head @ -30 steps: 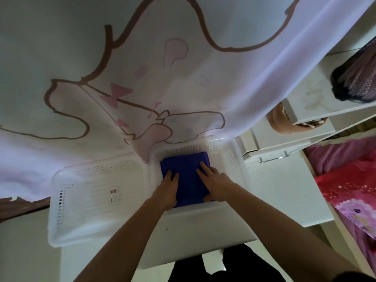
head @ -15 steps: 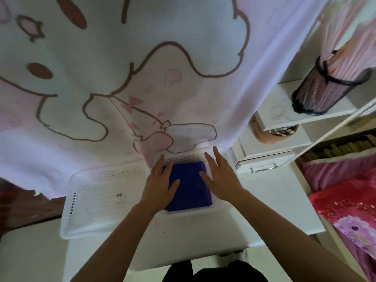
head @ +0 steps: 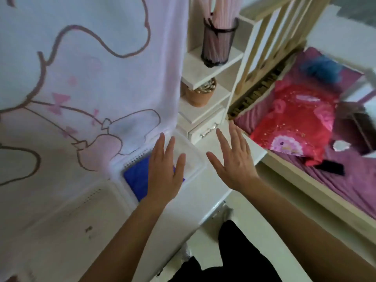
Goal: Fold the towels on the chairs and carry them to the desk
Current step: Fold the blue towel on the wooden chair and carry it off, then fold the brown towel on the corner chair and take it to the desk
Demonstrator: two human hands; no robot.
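Note:
A folded dark blue towel [head: 136,178] lies in a white perforated basket [head: 193,159] on the white desk [head: 177,216]. My left hand [head: 165,171] hovers over the towel's right part with fingers spread, covering some of it. My right hand [head: 232,157] is lifted off to the right of the basket, palm down, fingers apart, holding nothing. No chair shows in this view.
A pale curtain with a cartoon print [head: 85,82] hangs over the basket's far side. A second white basket [head: 81,208] stands to the left. Right of the desk are small shelves with a black mesh cup [head: 218,42] and a clay pot [head: 200,94], then a bed with pink bedding [head: 301,121].
Both hands have lifted off the blue towel and moved right, the right hand leaving the basket. The view has swung to the right, bringing the bed into sight.

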